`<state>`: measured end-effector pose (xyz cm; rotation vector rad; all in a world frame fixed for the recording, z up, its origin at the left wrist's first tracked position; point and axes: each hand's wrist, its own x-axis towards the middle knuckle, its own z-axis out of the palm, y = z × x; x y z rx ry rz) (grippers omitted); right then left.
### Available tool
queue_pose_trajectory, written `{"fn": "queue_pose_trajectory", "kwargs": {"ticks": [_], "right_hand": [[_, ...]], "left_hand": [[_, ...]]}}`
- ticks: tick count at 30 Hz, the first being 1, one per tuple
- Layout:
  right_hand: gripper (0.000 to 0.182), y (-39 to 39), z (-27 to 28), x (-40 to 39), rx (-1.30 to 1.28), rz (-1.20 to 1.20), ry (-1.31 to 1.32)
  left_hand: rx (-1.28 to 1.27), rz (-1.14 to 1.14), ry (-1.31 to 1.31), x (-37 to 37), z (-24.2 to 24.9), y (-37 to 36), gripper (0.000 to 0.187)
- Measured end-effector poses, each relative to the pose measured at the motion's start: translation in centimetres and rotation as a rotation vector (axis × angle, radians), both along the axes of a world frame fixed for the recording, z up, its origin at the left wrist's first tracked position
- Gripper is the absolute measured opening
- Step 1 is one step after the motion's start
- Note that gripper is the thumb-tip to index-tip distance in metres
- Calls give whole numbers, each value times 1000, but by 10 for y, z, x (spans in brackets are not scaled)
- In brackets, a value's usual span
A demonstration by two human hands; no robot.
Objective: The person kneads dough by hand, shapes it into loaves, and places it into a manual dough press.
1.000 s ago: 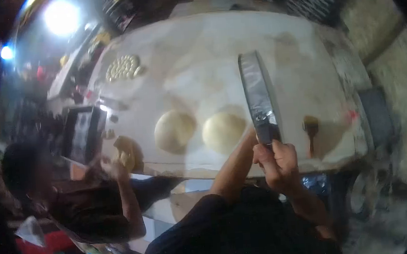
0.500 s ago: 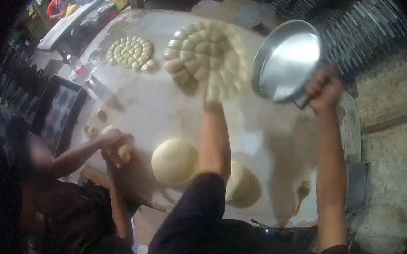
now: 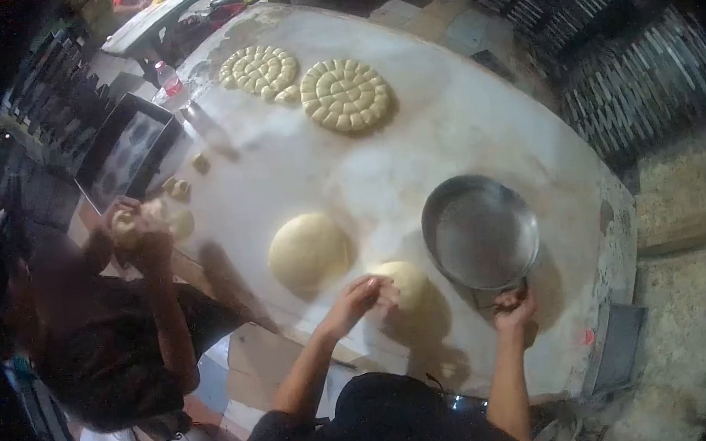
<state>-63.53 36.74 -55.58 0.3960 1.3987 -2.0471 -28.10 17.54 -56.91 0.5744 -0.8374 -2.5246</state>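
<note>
My right hand grips the handle of a round metal pan, whose hollow inside faces up over the right part of the table. My left hand has its fingers loosely apart and holds nothing. It overlaps the near edge of a smooth dough ball. Just beyond it, to the left, sits a second dough ball. Toward the far side lie two flat dough rounds, each cut into many small pieces: a nearer one and a farther one.
On my left, a co-worker's hands handle dough. Small dough bits lie near them. A dark tray and a plastic bottle stand at the table's left edge. Stacked slatted racks are on the right.
The nearer cut dough round, earlier under my left hand, now lies flat with no hand on it. My left hand has drawn back toward me. The pan has come down and nearer.
</note>
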Motion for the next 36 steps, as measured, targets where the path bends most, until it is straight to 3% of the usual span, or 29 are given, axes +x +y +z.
{"fn": "queue_pose_trajectory", "kwargs": {"ticks": [3, 5, 7, 8, 10, 11, 12, 15, 16, 17, 20, 21, 23, 24, 26, 28, 31, 36], "right_hand": [[39, 88, -97, -4, 202, 49, 1], [37, 140, -116, -4, 576, 283, 310], [40, 167, -75, -5, 1124, 692, 888], [49, 170, -43, 3, 1195, 675, 760], [52, 182, -9, 23, 1496, 598, 923], [53, 194, -7, 28, 1644, 547, 995], [54, 222, -62, 23, 1749, 343, 1289], [54, 266, -113, 3, 1325, 386, 1141], [44, 274, -116, -2, 1331, 494, 967], [39, 287, -119, -3, 1324, 504, 965], [28, 307, -58, 3, 1312, 541, 941], [29, 320, -50, 3, 1203, 497, 860], [31, 348, -43, -2, 976, 407, 724], [34, 364, -48, -4, 878, 284, 838], [37, 381, -42, -9, 527, 56, 514], [45, 370, -38, -8, 229, -204, 337], [23, 336, -50, -15, 197, -89, 273], [27, 231, 19, -8, 130, 174, 527]], "left_hand": [[-294, -33, -129, -35, 37, -9, 45], [-510, -27, -251, -55, 62, -7, 42], [-478, -16, -221, -66, 79, 15, 41], [-486, -7, -241, -69, 84, 34, 40], [-473, 15, -313, -80, 89, 78, 39], [-458, 24, -364, -84, 84, 106, 39], [-440, 47, -466, -88, 78, 138, 40], [-425, -178, -618, -90, 25, 207, 45], [-449, -206, -676, -91, 17, 219, 47], [-465, -238, -731, -89, 8, 232, 48], [-538, -238, -853, -96, -18, 250, 59], [-563, -196, -894, -103, -19, 252, 61], [-803, -85, -862, -120, -77, 241, 76], [-900, -25, -864, -141, -93, 235, 80], [-1019, 57, -974, -176, -93, 230, 85], [-1061, 103, -1187, -202, -73, 227, 88], [-1076, 61, -1304, -205, -84, 231, 87], [-1150, -74, -1109, -148, -90, 212, 85]]}}
